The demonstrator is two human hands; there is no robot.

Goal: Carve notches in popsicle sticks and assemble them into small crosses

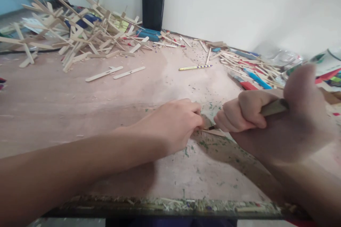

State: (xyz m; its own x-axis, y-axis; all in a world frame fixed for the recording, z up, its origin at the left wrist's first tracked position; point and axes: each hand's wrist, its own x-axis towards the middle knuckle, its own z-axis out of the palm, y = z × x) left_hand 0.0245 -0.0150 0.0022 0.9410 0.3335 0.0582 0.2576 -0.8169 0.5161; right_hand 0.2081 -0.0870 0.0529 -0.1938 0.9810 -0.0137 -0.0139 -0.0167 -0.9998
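Note:
My left hand (pixel 179 122) is closed, its fingertips pressing a flat wooden craft stick (pixel 215 133) down on the tabletop. Only the right part of that stick shows; my fingers cover the rest. My right hand (pixel 269 124) makes a fist, thumb raised, around a thin-bladed hand tool with a pale olive handle (pixel 275 108). The tool's narrow dark tip emerges below the fist and meets the stick close to my left fingertips. Its exact kind is hidden by the hand. Green shavings are scattered around both hands.
A tangled heap of notched, crossed craft sticks (pixel 87 32) rises at the back left. Two loose sticks (pixel 129 72) and a yellow patterned pencil (pixel 195 67) lie behind my hands. More sticks (pixel 247 64), a blue pen-like item (pixel 257 78) and a red-handled tool (pixel 247 85) sit at right.

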